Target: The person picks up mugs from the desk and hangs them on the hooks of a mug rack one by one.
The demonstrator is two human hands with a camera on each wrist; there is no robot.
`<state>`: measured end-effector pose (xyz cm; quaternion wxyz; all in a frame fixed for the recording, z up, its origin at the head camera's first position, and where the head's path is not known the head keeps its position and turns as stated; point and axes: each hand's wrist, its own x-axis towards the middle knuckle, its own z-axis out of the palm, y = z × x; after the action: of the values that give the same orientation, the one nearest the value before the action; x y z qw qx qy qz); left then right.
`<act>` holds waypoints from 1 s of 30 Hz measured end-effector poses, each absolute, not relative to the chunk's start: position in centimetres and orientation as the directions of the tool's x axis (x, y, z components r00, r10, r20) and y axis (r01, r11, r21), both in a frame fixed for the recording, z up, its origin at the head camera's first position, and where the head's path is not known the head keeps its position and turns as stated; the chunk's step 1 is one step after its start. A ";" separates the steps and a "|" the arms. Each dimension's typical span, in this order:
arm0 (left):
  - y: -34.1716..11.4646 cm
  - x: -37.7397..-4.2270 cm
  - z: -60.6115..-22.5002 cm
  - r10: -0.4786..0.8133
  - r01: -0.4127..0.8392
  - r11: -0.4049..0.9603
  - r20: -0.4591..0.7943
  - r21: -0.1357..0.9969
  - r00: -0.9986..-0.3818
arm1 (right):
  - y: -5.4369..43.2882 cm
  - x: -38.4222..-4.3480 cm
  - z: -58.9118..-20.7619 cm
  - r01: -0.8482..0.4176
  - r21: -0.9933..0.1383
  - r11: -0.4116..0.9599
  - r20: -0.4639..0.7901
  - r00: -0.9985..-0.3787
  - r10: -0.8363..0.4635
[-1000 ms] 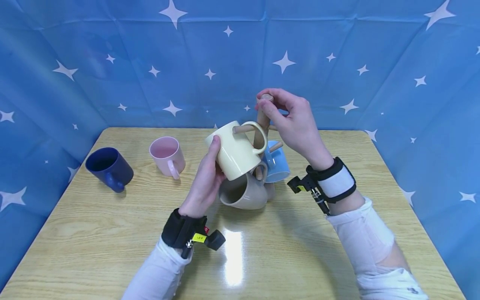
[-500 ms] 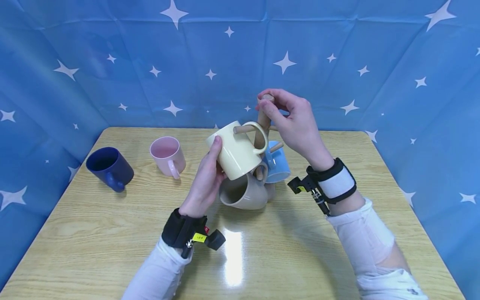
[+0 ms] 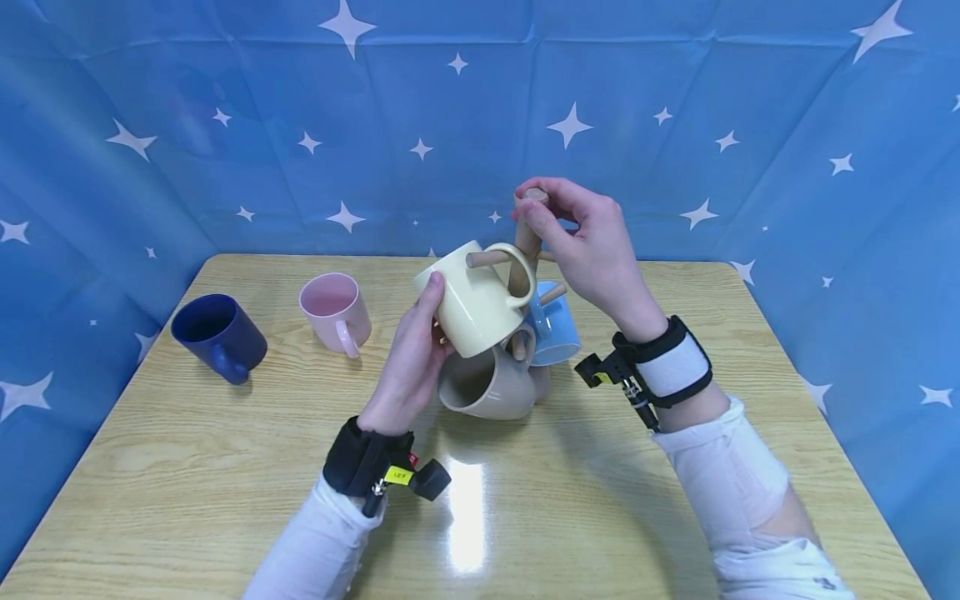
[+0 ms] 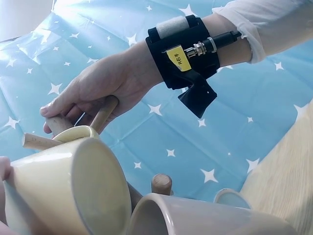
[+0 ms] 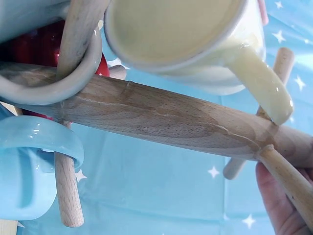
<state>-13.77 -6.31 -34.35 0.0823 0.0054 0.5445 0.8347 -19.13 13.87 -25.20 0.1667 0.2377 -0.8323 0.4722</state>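
Note:
My left hand (image 3: 408, 358) holds a pale yellow mug (image 3: 476, 312), thumb on its outer wall and fingers beneath. The mug is tilted, and an upper peg (image 3: 487, 258) of a wooden mug tree (image 3: 522, 271) pokes through its handle loop. At the top of the post, my right hand (image 3: 588, 242) grips the wood between thumb and fingers. Below the yellow mug, a grey mug (image 3: 502, 392) hangs by its handle on a lower peg. A light blue mug (image 5: 29, 171) hangs on another low peg. Something glossy red (image 5: 36, 44) shows partly behind the post in the right wrist view.
A dark blue mug (image 3: 243, 333) and a pink mug (image 3: 337, 321) stand on the left of the wooden table (image 3: 187, 467), handles toward me. A blue star-patterned cloth (image 3: 420, 100) hangs behind the table and along its sides.

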 end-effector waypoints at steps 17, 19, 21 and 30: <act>-6.4 -13.8 -34.6 0.118 -0.116 -0.376 -0.076 0.919 -0.990 | 13.8 -19.0 -25.3 -0.555 -0.709 0.435 0.505 -0.830 -0.236; -6.4 -13.8 -34.6 0.102 -0.110 -0.377 -0.076 0.920 -0.992 | 13.8 -19.0 -25.3 -0.555 -0.709 0.436 0.505 -0.830 -0.235; -6.4 -13.8 -34.6 0.082 -0.104 -0.380 -0.079 0.919 -0.994 | 13.8 -19.0 -25.3 -0.555 -0.708 0.436 0.506 -0.830 -0.235; -6.3 -14.2 -34.7 0.080 -0.095 -0.358 -0.071 0.929 -0.994 | 13.8 -19.0 -25.4 -0.558 -0.707 0.435 0.510 -0.828 -0.234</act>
<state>-14.15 -6.32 -34.65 0.0532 -0.0065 0.5643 0.8238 -19.01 13.80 -25.36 0.1706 0.2386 -0.8297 0.4749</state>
